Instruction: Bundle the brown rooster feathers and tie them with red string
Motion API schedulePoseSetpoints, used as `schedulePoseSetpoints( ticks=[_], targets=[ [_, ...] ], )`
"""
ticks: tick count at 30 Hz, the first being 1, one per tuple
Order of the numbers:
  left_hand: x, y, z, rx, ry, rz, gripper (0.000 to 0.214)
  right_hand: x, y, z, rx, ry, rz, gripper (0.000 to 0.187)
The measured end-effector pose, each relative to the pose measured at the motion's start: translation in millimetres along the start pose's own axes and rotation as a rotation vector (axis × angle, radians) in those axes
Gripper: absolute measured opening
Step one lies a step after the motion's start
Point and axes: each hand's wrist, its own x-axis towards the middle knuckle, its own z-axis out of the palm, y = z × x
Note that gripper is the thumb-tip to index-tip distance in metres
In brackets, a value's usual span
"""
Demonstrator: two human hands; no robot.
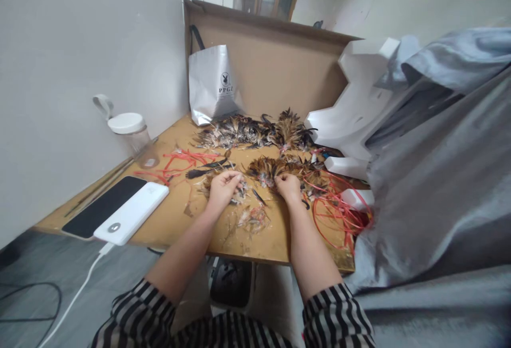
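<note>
My left hand rests on the wooden table with its fingers curled onto a small clump of brown feathers. My right hand is closed too, its fingers pinching into a fan of brown and black feathers just beyond it. Loose feather scraps lie between my two wrists. A larger heap of feathers lies further back on the table.
Red cords tangle at the right, more red cords at the left. A white power bank lies on a black phone. A lidded jar, silver bag, white foam pieces and grey cloth surround the table.
</note>
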Motion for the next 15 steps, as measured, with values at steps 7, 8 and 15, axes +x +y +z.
schedulePoseSetpoints(
  ticks=[7,8,15],
  targets=[
    [1.4,0.8,-1.0,-0.026,0.057,0.043,0.027,-1.2,-3.8,-3.4,0.023,0.072,-0.019,0.021],
    [1.9,1.4,-1.7,-0.031,0.074,0.052,0.027,-0.5,-3.4,-2.9,0.072,0.084,-0.016,0.023],
    [6.6,7.4,-12.9,-0.051,0.173,0.116,0.028,0.0,-7.3,-3.4,0.343,0.207,-0.075,0.033]
  ],
)
